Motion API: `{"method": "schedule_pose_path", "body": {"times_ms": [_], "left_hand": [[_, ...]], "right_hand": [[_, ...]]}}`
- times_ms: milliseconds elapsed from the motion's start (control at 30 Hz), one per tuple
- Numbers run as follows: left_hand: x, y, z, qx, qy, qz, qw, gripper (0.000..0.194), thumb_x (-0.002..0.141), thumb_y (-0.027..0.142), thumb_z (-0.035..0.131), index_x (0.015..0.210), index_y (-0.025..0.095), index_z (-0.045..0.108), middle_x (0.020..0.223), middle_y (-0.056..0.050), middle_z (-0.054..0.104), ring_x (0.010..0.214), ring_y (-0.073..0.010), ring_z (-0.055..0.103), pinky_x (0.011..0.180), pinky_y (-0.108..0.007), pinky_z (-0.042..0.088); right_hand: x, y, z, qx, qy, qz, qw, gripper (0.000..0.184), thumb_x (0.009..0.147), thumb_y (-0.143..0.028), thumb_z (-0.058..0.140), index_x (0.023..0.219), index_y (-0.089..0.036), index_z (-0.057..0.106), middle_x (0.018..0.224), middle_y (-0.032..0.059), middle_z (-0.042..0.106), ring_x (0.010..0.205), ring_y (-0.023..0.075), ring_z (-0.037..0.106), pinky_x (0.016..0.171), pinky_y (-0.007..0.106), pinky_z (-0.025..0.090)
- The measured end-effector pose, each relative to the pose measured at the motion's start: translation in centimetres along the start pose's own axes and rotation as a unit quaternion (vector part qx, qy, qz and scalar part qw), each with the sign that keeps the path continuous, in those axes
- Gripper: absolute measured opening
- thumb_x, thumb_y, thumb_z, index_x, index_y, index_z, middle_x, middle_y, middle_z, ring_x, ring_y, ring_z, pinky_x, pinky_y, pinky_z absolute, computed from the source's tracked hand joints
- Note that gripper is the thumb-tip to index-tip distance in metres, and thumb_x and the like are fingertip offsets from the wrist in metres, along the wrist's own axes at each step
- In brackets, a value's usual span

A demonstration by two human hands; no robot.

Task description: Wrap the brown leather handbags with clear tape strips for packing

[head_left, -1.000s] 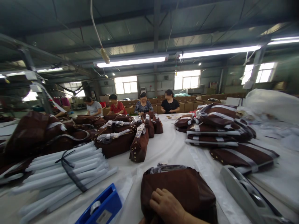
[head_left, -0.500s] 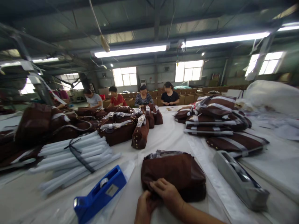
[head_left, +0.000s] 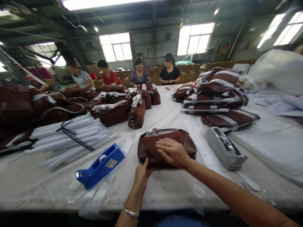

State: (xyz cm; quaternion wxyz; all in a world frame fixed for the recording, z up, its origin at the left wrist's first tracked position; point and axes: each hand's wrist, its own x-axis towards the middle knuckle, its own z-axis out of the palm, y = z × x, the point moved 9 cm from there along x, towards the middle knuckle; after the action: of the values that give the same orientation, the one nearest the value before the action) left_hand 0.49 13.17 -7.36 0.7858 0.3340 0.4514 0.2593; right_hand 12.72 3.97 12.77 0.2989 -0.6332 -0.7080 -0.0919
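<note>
A brown bag (head_left: 151,146) lies flat on the white table (head_left: 170,186) right in front of me. My right hand (head_left: 172,152) rests palm down on top of it, fingers spread. My left hand (head_left: 142,172) presses against the bag's near edge, thumb up along its side, fingers under or behind the edge and partly hidden. A silver bracelet (head_left: 130,213) sits on my left wrist.
A blue tape dispenser (head_left: 100,165) stands left of the bag, a grey one (head_left: 224,148) to the right. White rolled tubes (head_left: 68,138) lie bundled at left. Brown bags are piled at left (head_left: 111,110) and right (head_left: 217,94). Several people sit at the far end.
The view has tilted down and both arms now show fully. My right hand has slid from the bag's near edge onto its top; my left hand stays at the near edge.
</note>
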Motion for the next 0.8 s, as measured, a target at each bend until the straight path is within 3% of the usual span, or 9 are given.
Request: {"method": "schedule_pose_path", "body": {"times_ms": [100,233,333,433,500,567,633,733,800], "left_hand": [[-0.1,0.0,0.0,0.03,0.006,-0.002,1.0,0.03,0.093,0.032,0.066,0.11,0.007,0.062,0.098,-0.014,0.073,0.08,-0.0177,0.073,0.074,-0.03,0.062],[-0.4,-0.5,0.0,0.091,0.018,0.003,0.996,0.03,0.092,0.035,0.067,0.103,0.008,0.062,0.1,-0.014,0.073,0.083,-0.0171,0.072,0.079,-0.029,0.061],[-0.9,-0.1,-0.7,0.169,0.021,0.008,0.985,0.036,0.092,0.044,0.065,0.104,0.01,0.062,0.101,-0.013,0.073,0.082,-0.0175,0.073,0.077,-0.03,0.061],[-2.1,2.3,-1.7,0.283,0.011,-0.013,0.959,0.044,0.082,0.054,0.072,0.081,0.01,0.066,0.069,-0.01,0.071,0.06,-0.0221,0.07,0.06,-0.032,0.058],[-2.9,5.9,-1.2,0.374,0.021,0.025,0.927,0.044,0.079,0.055,0.074,0.066,0.014,0.064,0.054,-0.006,0.064,0.058,-0.0238,0.068,0.059,-0.032,0.054],[-3.9,10.9,1.6,0.49,0.055,0.178,0.851,0.038,0.088,0.054,0.062,0.072,0.019,0.068,0.065,-0.005,0.069,0.075,-0.0241,0.071,0.072,-0.032,0.054],[-5.3,13.9,7.0,0.578,0.049,0.379,0.721,0.032,0.098,0.047,0.049,0.103,0.025,0.071,0.099,-0.005,0.075,0.101,-0.0242,0.069,0.091,-0.036,0.052],[-5.4,10.9,14.2,0.638,-0.071,0.547,0.538,0.049,0.098,0.043,0.049,0.144,0.026,0.048,0.149,-0.007,0.05,0.139,-0.0264,0.045,0.116,-0.047,0.035],[-3.7,7.9,15.5,0.674,-0.079,0.567,0.467,0.057,0.097,0.045,0.052,0.15,0.028,0.039,0.158,-0.007,0.037,0.146,-0.0288,0.034,0.119,-0.053,0.029]], "right_hand": [[-1.2,4.2,-1.4,-0.122,0.002,0.028,0.992,0.054,0.097,-0.037,0.055,0.148,-0.021,0.045,0.154,0.0114,0.043,0.145,0.0303,0.033,0.12,0.056,0.023],[-6.7,7.4,3.2,-0.182,-0.068,0.024,0.981,0.072,0.092,-0.042,0.062,0.154,-0.02,0.034,0.162,0.015,0.025,0.15,0.036,0.019,0.117,0.06,0.024],[-8.9,8.0,5.0,-0.178,-0.074,0.033,0.981,0.072,0.092,-0.044,0.063,0.154,-0.025,0.033,0.164,0.0133,0.02,0.15,0.0364,0.016,0.118,0.059,0.023],[-8.7,7.9,5.0,-0.167,-0.069,0.029,0.983,0.071,0.091,-0.044,0.063,0.154,-0.029,0.033,0.165,0.012,0.017,0.15,0.0368,0.016,0.118,0.059,0.023],[-8.4,7.9,4.8,-0.165,-0.069,0.023,0.984,0.072,0.091,-0.043,0.064,0.154,-0.031,0.033,0.165,0.012,0.014,0.15,0.0376,0.015,0.117,0.06,0.023],[-8.4,7.9,4.9,-0.164,-0.068,0.021,0.984,0.073,0.09,-0.041,0.065,0.154,-0.031,0.032,0.166,0.0122,0.012,0.15,0.0387,0.015,0.117,0.061,0.023],[-8.6,7.9,5.0,-0.16,-0.067,0.022,0.985,0.074,0.089,-0.039,0.066,0.155,-0.031,0.032,0.165,0.0125,0.012,0.15,0.0395,0.015,0.116,0.062,0.024],[-8.6,7.8,4.6,-0.145,-0.068,0.019,0.987,0.075,0.088,-0.04,0.067,0.154,-0.03,0.033,0.164,0.013,0.016,0.149,0.04,0.018,0.115,0.064,0.026],[-7.8,7.6,3.3,-0.116,-0.075,0.017,0.99,0.066,0.09,-0.045,0.064,0.15,-0.03,0.041,0.162,0.0113,0.026,0.148,0.0375,0.025,0.114,0.061,0.031]]}}
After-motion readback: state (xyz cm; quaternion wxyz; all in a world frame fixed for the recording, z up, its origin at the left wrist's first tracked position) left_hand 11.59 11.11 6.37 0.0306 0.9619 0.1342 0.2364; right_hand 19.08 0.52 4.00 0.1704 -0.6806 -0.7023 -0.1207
